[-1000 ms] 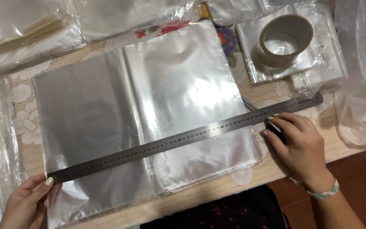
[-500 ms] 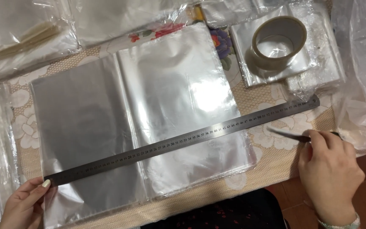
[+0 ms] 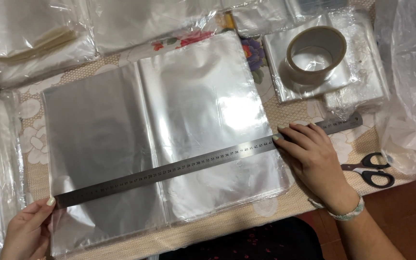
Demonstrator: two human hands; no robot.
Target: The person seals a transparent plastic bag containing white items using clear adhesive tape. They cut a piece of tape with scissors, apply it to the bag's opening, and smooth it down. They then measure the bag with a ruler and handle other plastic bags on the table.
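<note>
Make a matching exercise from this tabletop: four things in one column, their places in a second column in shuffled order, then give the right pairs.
Things
1. metal ruler
2. tape roll
3. scissors
4. left hand

Places
A. on the small stack of clear bags at the far right
B. at the ruler's near-left end
C. slanting across the big clear plastic sheets
D. on the table edge beside the right hand

Pairs: 1-C, 2-A, 3-D, 4-B

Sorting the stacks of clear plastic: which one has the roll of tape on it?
The small stack at upper right, above the right hand; only it bears the tape roll.
</note>
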